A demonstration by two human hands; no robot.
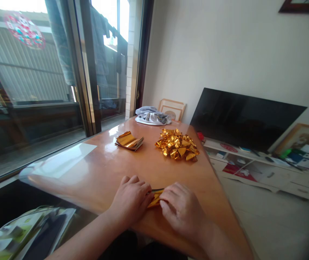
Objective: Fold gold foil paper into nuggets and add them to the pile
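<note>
A folded sheet of gold foil paper (155, 198) lies at the near side of the wooden table (111, 180), between my two hands. My left hand (131, 195) grips its left end, fingers curled over it. On the right end, my right hand (180, 206) closes with thumb and fingers together. The middle of the foil shows; its ends are hidden under my fingers. Farther along the table sits a stack of gold foil sheets (129, 140). To the right of that stack is a heap of folded gold foil pieces (178, 144).
Folded clothes (153, 116) lie at the table's far end, beside framed pictures (172, 108). A television (243, 119) stands on a low white cabinet (268, 177) to the right. Glass windows (35, 72) run along the left. A round tray (16, 234) with boxes is at lower left.
</note>
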